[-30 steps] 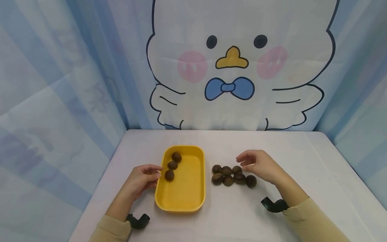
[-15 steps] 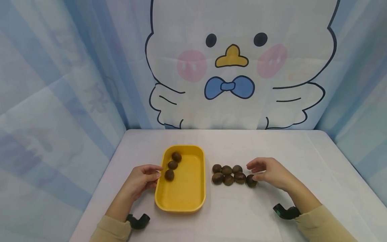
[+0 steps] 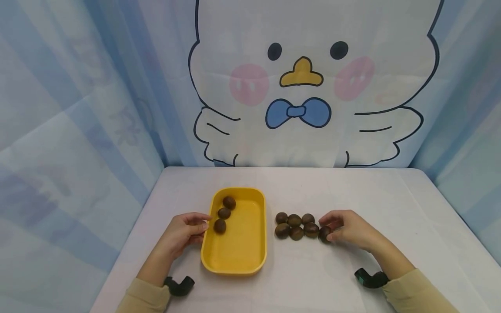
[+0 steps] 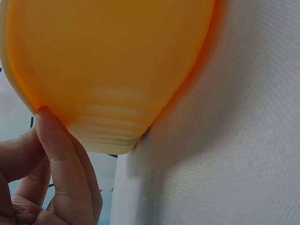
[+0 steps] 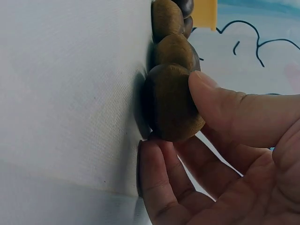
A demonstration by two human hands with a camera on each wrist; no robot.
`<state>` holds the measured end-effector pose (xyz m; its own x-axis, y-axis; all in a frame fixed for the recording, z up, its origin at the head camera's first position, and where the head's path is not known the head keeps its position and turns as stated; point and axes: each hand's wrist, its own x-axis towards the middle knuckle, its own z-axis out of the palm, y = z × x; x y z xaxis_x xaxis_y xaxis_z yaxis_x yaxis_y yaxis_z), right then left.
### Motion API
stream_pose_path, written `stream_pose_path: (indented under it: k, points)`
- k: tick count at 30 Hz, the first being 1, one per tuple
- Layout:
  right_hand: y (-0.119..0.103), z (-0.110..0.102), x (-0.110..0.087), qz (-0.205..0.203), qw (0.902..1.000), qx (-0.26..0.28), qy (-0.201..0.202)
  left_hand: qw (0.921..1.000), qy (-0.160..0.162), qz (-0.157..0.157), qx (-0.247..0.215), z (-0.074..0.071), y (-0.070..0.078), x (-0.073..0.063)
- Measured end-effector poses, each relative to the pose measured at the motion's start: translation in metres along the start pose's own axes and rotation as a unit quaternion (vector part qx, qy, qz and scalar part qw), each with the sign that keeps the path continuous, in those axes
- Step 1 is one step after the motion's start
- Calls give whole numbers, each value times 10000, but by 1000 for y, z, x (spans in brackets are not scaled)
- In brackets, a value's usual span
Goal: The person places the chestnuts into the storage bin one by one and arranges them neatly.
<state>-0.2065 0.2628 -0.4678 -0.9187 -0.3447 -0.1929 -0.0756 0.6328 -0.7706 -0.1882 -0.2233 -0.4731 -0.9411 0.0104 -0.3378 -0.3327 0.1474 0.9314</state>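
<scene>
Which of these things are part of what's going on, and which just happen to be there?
In use, it seems:
yellow tray, its rim held by the left hand
three round brown pieces inside
seven more pieces outside, the end piece gripped by the right hand

Just there:
white table
cartoon curtain
black wrist devices

White table [image 3: 297, 278] — yellow tray [image 3: 240, 243], brown balls [image 3: 296, 233] beside it
</scene>
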Motion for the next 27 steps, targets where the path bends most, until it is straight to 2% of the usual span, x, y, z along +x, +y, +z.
stream_pose_path:
  k: [16,27]
  points:
    - [-4,-4,-1,-44,9997,-222,37,9999,-59,36,-74,1,-1,0]
    - [-23,-7,6,-259,9993,-221,122,9999,-51,4,-94,1,1,-1]
